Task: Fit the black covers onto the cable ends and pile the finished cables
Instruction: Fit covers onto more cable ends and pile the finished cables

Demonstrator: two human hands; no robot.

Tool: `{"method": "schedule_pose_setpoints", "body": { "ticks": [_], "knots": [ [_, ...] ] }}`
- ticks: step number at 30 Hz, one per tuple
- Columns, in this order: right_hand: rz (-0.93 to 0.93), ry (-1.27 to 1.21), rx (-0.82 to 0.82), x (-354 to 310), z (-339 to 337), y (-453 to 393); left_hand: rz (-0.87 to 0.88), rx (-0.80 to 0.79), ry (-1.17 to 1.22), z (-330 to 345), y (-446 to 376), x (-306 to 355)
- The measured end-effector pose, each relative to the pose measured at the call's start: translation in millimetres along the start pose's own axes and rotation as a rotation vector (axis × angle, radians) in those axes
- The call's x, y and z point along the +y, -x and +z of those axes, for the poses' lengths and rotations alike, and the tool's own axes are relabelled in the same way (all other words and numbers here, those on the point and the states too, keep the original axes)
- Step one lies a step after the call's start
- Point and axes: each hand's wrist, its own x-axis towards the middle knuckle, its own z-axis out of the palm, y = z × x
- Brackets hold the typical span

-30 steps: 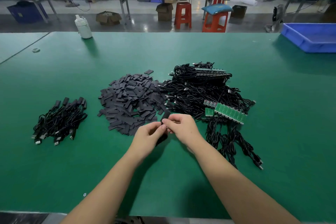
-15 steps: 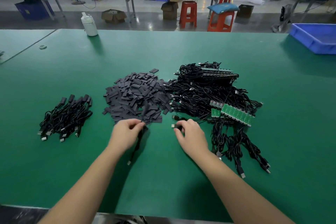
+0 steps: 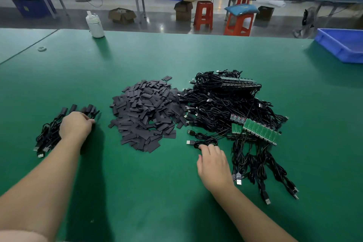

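My left hand (image 3: pixel 75 124) lies on the pile of finished cables (image 3: pixel 49 135) at the left, fingers curled down on a finished cable whose black cover end points to the heap of loose black covers (image 3: pixel 146 113). My right hand (image 3: pixel 213 163) is near the table's middle. Its fingertips touch a coiled bare cable (image 3: pixel 204 140) with a USB plug. The thumb is off the cable. Behind it sits the tangle of unfinished cables (image 3: pixel 222 102) with green circuit boards (image 3: pixel 261 130).
A white bottle (image 3: pixel 95 25) stands at the table's far edge, and a blue bin (image 3: pixel 342 47) at the far right. More loose cables (image 3: pixel 263 173) trail toward the front right. A small ring (image 3: pixel 41 48) lies far left. Green table surface (image 3: pixel 149 192) lies between my arms.
My hands parted. The left carried the covered cable left to the finished pile. The right went to a bare cable by the tangle and now rests its fingertips on it.
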Motion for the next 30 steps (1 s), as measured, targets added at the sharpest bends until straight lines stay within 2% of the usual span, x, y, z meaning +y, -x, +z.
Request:
{"method": "schedule_pose_setpoints", "body": {
  "ticks": [8, 13, 18, 21, 22, 24, 27, 28, 30],
  "knots": [
    [-0.008, 0.017, -0.002, -1.8, -2.2, 0.1, 0.035, 0.050, -0.186, 14.0, 3.1, 9.3],
    [-0.009, 0.038, -0.012, -1.8, -4.9, 0.8, 0.152, 0.085, -0.219, 25.0, 20.7, 27.2],
    [-0.025, 0.070, -0.172, -5.2, -15.6, -3.3, 0.118, -0.070, -0.236, 36.0, 38.9, 31.3],
    [-0.065, 0.099, -0.238, -9.6, -32.8, -7.2, 0.130, -0.063, -0.259, 36.0, 47.3, 27.2],
    [-0.067, 0.065, -0.210, -7.5, -41.3, -8.2, 0.142, -0.041, -0.275, 34.9, 50.3, 28.3],
    [-0.053, -0.028, -0.055, 3.4, -63.3, -11.9, 0.192, 0.041, -0.243, 34.1, 57.5, 34.2],
    [0.030, -0.020, 0.216, 40.9, -98.7, -28.7, 0.308, 0.092, 0.024, 33.7, 73.7, 58.9],
    [0.092, 0.026, 0.237, 57.6, -109.9, -36.5, 0.379, 0.083, 0.079, 34.2, 81.1, 71.7],
    [0.245, 0.107, 0.155, 88.3, -129.6, -50.5, 0.546, 0.056, 0.146, 35.0, 101.8, 101.4]
  ]
}}
